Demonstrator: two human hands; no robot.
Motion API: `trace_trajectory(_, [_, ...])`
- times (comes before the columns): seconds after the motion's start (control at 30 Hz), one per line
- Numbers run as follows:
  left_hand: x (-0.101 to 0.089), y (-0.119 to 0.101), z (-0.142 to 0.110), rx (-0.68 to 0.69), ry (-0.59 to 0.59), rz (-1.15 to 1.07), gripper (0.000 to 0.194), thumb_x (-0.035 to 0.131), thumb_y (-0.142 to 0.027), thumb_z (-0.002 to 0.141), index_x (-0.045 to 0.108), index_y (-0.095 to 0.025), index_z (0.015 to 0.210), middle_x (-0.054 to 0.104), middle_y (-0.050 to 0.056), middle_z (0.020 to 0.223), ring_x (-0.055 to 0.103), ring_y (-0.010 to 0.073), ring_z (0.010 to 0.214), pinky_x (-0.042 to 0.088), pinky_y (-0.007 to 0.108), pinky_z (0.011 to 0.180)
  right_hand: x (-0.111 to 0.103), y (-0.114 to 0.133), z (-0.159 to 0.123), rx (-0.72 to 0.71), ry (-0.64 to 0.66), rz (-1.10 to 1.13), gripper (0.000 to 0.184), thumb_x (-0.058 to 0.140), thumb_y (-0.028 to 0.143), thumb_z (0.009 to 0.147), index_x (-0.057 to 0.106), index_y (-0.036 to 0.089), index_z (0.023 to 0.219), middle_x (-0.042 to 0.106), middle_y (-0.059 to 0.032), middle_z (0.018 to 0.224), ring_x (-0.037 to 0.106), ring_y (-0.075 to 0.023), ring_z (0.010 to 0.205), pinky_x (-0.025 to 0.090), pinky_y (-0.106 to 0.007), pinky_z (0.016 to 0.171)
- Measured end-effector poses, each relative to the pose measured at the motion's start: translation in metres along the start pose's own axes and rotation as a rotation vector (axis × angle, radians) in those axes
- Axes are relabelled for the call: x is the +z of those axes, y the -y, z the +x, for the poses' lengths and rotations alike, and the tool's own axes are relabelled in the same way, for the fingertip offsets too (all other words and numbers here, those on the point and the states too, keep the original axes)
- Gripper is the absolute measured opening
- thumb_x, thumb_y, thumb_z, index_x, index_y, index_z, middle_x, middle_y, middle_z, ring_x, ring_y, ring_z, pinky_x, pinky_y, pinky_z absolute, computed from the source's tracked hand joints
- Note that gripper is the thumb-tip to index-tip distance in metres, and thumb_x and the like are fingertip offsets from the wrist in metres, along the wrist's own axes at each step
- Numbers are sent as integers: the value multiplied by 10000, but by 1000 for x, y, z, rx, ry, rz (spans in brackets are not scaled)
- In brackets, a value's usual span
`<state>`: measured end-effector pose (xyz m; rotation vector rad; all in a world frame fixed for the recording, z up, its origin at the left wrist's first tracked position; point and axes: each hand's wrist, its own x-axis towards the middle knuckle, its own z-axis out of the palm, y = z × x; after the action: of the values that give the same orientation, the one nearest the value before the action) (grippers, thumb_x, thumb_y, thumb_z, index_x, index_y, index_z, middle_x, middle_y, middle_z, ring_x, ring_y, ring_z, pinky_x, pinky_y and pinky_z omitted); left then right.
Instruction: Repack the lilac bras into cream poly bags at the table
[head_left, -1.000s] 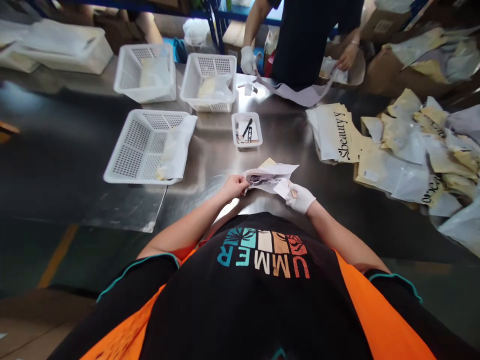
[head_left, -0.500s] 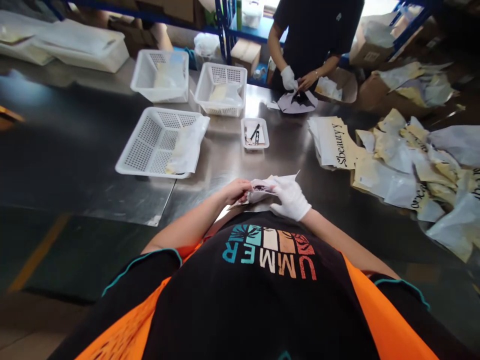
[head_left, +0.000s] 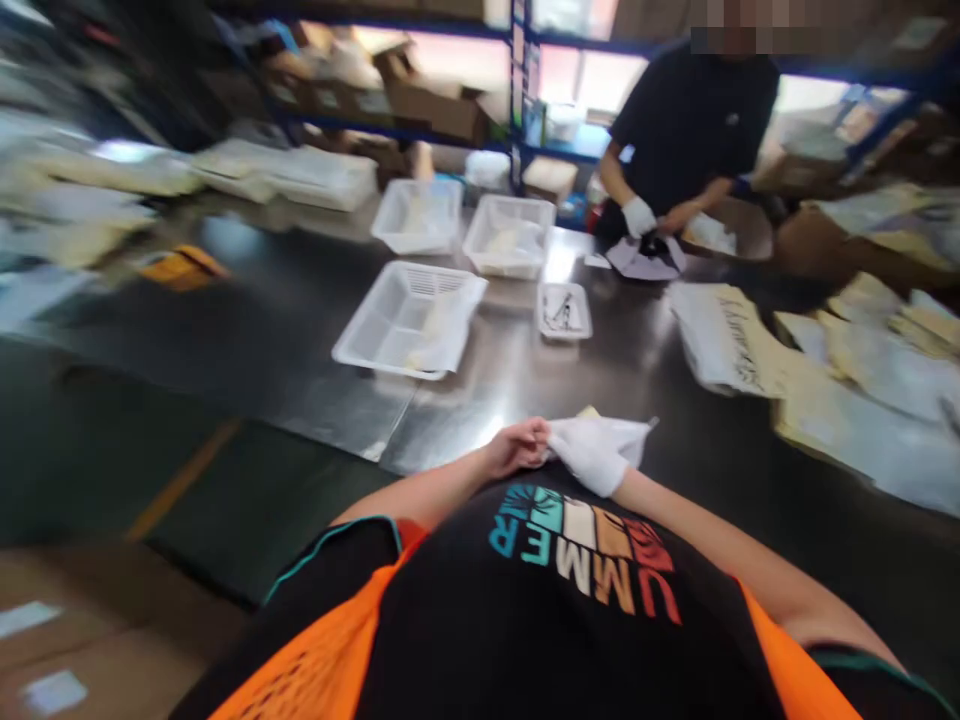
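shirt (head_left: 465, 620): black with orange panels and coloured lettering; partly overlapped by both forearms
left hand (head_left: 521, 446): bare; its fingers are curled together at the left edge of the pale packet; the exact pinch is blurred and cannot be told
right hand (head_left: 591, 457): gloved in white; laid over the pale packet, its fingertips brought right beside the left hand; whether they are closed on the packet cannot be told
pale packet (head_left: 632, 434): held at the table's near edge, in front of the shirt; partly hidden by the glove, with a small yellowish corner shown above it
metal table (head_left: 300, 320): shiny and dark; a seam is seen left of the hands
large basket (head_left: 362, 325): white, set beyond the hands to the left; a pale bag (head_left: 459, 325) is laid over its right side
small tray (head_left: 565, 329): white, with small dark items held in it
stacked bags (head_left: 705, 335): piled to the right; black lettering is seen, blurred
rear baskets (head_left: 504, 268): two, white, placed side by side; pale bags are contained
co-worker (head_left: 690, 130): dressed in dark; a lilac piece (head_left: 641, 262) is handled with one gloved and one bare hand
shelving (head_left: 517, 90): blue-framed; loaded with boxes
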<state>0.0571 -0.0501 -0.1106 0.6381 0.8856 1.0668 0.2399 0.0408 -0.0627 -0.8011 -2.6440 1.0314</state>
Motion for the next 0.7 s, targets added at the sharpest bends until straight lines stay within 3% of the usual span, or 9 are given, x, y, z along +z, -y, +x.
trace_trajectory(0.1, [-5,-8,-3,402,-97,504,409,876,-445,777,667,-206,1034,679,26,887,494,113,626,425,262,609,-5,-19,4,-473,-199,-370,264,525,222,1053,785,210,1007,794,-129,965,696,-251,865,493,-351,800])
trace_trajectory(0.17, [-6,-15,-2,611,-170,883,264,767,-463,940,694,-211,970,700,63,914,577,157,726,486,297,702,-10,-27,11,-670,-379,-529,246,541,190,1046,767,221,955,765,-109,868,653,-239,757,462,-353,731])
trace_trajectory(0.23, [-3,-23,-1,741,-214,1195,275,611,-424,1058,690,-220,893,700,94,897,645,205,829,516,326,767,-17,-22,14,-741,-482,-612,227,573,174,1024,733,236,875,690,-78,742,581,-230,665,414,-360,671])
trace_trajectory(0.33, [10,-35,-4,862,-224,1457,280,552,-360,1082,698,-228,883,702,114,888,685,238,896,535,340,789,-32,1,11,-754,-500,-612,210,583,168,1006,705,248,855,598,-43,661,514,-225,628,370,-369,646])
trace_trajectory(0.5, [28,-66,-36,1078,-331,1381,323,488,-327,1107,714,-209,908,719,120,854,687,225,852,550,331,772,-55,20,13,-764,-513,-571,250,571,150,1006,628,246,781,598,-35,684,512,-222,690,405,-370,727])
trace_trajectory(0.7, [34,-110,-111,1224,-766,1091,272,652,-365,1076,694,-201,863,714,58,796,666,181,770,532,304,741,-82,-23,6,-719,-539,-500,246,582,120,935,572,239,720,589,-40,704,508,-213,719,376,-352,709])
